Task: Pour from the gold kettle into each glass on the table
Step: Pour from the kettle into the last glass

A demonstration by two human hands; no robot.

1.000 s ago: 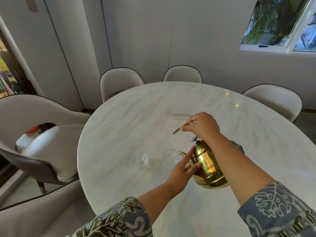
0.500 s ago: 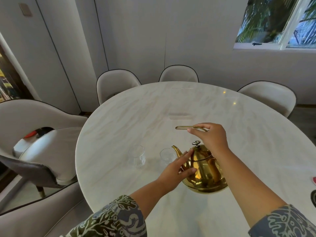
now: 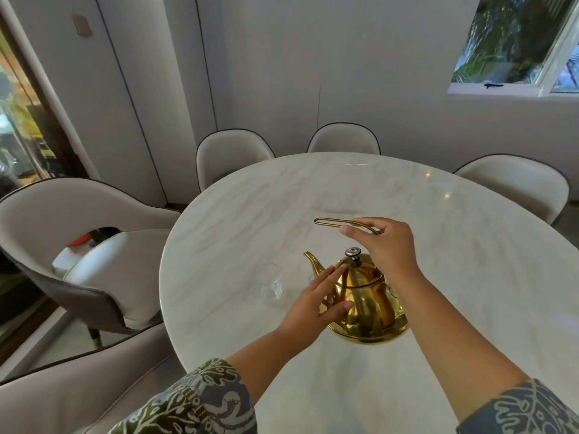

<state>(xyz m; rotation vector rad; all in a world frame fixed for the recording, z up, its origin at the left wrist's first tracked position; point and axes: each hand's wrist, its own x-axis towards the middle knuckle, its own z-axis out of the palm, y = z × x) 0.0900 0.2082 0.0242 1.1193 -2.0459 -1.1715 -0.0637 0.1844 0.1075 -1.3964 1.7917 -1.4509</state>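
The gold kettle (image 3: 366, 303) stands upright on the white marble table (image 3: 476, 277), its spout pointing left and away from me. My right hand (image 3: 387, 245) pinches the thin wire handle (image 3: 329, 221) above the lid knob. My left hand (image 3: 316, 303) lies flat with its fingers spread against the kettle's left side, just below the spout. A clear glass (image 3: 268, 281) stands upright to the left of the spout, apart from the kettle. A second glass is almost fully hidden behind my left hand and the spout.
Padded beige chairs ring the table: one at the left (image 3: 78, 245), two at the far side (image 3: 232, 155) (image 3: 344, 139) and one at the right (image 3: 517, 183). A chair back (image 3: 78, 389) sits close at the lower left.
The kettle has swung back from tilting toward the glasses to upright and now rests on the table. My right hand lifted the handle level; my left hand stayed on the kettle's side.
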